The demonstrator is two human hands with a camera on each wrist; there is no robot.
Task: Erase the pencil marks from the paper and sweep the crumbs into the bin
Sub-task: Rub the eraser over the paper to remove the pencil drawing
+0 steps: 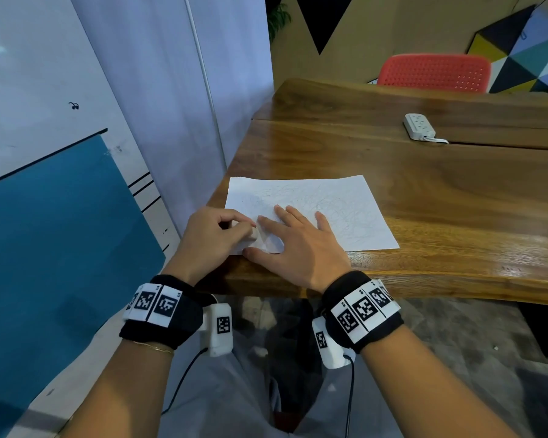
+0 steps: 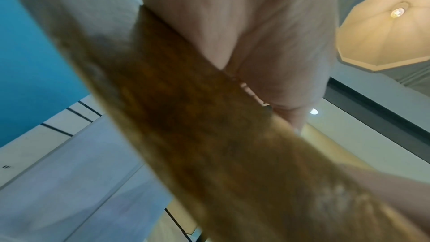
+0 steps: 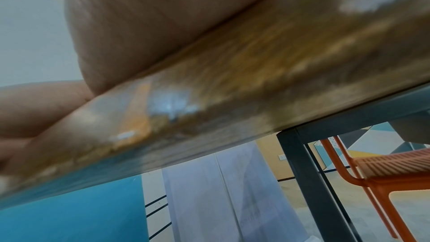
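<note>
Paper (image 1: pixel 314 203): lies flat, lower middle of the head view, long side left to right.
Left hand (image 1: pixel 209 235): pinches a small white eraser (image 1: pixel 253 233) on the paper's near-left corner.
Right hand (image 1: pixel 301 245): fingers spread, pressing the paper just beside it.
Marks left: faint scribbles toward the right.
Bin: not seen.

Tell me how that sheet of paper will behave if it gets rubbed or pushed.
The paper looks thin and floppy: its near-left corner already buckles by the left hand. It would likely slide on the glossy table, hence the right hand pressing it flat.
</note>
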